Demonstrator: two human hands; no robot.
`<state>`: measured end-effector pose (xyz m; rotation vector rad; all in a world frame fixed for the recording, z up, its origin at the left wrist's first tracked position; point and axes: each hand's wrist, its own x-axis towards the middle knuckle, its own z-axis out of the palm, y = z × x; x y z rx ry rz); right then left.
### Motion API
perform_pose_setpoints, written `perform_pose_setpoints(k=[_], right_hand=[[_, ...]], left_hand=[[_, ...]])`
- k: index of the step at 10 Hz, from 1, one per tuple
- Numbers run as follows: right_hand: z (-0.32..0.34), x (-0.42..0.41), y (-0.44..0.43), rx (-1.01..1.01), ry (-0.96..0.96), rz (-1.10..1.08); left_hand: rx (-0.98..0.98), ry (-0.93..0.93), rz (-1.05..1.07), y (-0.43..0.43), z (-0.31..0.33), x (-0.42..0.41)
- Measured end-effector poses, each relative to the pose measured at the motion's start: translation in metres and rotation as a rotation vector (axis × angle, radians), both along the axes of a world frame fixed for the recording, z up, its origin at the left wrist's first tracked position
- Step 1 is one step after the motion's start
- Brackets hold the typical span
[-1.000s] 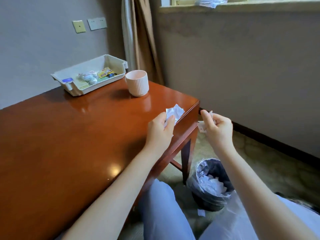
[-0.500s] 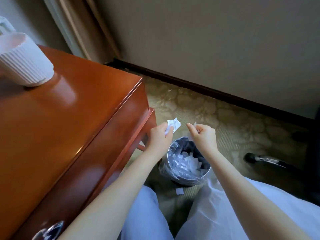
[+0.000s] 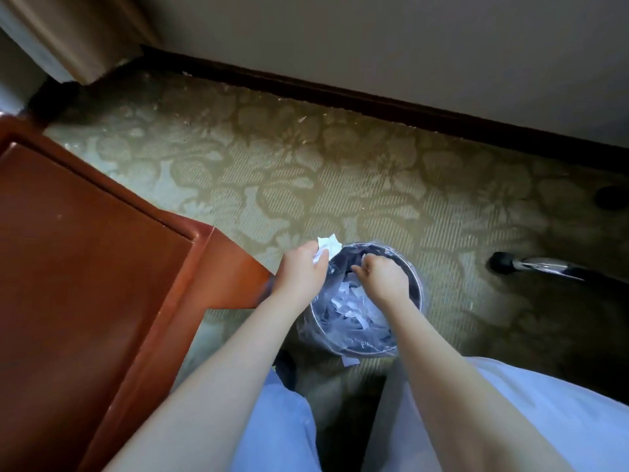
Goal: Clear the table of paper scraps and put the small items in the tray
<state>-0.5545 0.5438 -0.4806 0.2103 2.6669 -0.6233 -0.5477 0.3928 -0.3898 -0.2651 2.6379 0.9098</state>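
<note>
I've got the left hand [image 3: 299, 275] pinching a crumpled paper scrap [image 3: 328, 246] just above the bin [image 3: 413, 291] rim, right hand [image 3: 383, 279] curled over the shredded scraps [image 3: 354, 311] inside, though whether it grips anything I can't tell.

A floral-patterned carpet [image 3: 340, 185] meets a dark skirting board [image 3: 374, 100]; a curtain [image 3: 78, 39] hangs left, a chrome chair leg [image 3: 544, 267] right.
</note>
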Motion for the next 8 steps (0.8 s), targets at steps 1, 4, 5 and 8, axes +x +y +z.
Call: perform_pose_setpoints(k=[1, 4, 5, 8], right_hand=[[-0.019, 0.003, 0.001, 0.010, -0.196, 0.092], [0.014, -0.015, 0.025, -0.050, -0.320, 0.142], [0.037, -0.018, 0.040, 0.032, -0.301, 0.186], [0.041, -0.006, 0.064, 0.011, -0.281, 0.130]], left_hand=[[-0.018, -0.032, -0.014, 0.000, -0.016, -0.003], [-0.125, -0.111, -0.108, 0.021, -0.031, -0.018], [-0.215, -0.170, -0.231, 0.037, -0.040, -0.029], [-0.190, -0.418, -0.438, 0.073, -0.082, -0.025]])
